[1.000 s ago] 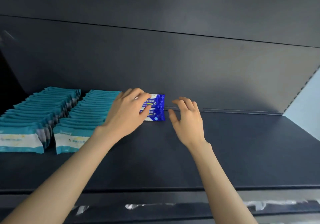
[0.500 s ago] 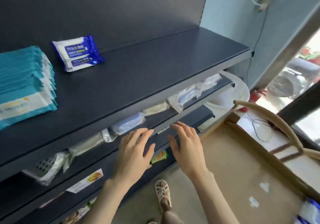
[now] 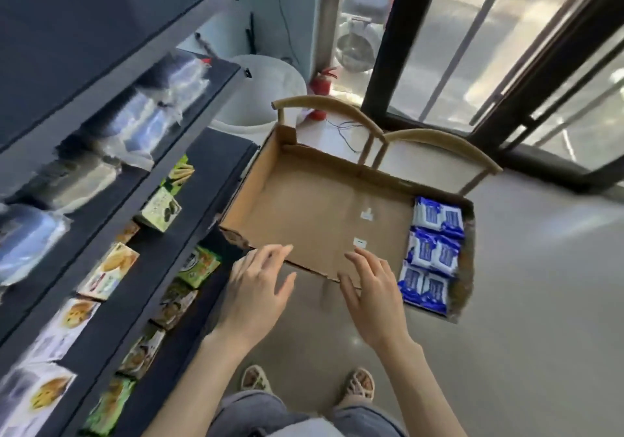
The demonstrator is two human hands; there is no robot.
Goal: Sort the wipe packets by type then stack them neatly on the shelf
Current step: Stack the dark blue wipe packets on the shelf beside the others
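Blue-and-white wipe packets (image 3: 434, 251) in a plain brown cardboard box (image 3: 314, 213); dark navy shelves (image 3: 189, 180).

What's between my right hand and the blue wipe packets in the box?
In the head view, only bare cardboard box floor lies between the right hand and the blue wipe packets; nothing else sits there.

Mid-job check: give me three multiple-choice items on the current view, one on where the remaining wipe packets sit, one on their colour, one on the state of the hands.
1. Where in the cardboard box are the wipe packets?
A. along its right end
B. along its left end
C. spread over the whole floor

2. What colour are the packets?
A. teal
B. blue and white
C. green

3. What are the left hand and right hand doing?
A. both grip packets
B. only the left hand holds one
C. both are open and empty

Answers: 1 A, they line the right wall, the rest of the floor is bare; 2 B, blue wrappers with white panels; 3 C, fingers spread above the near edge, nothing held.
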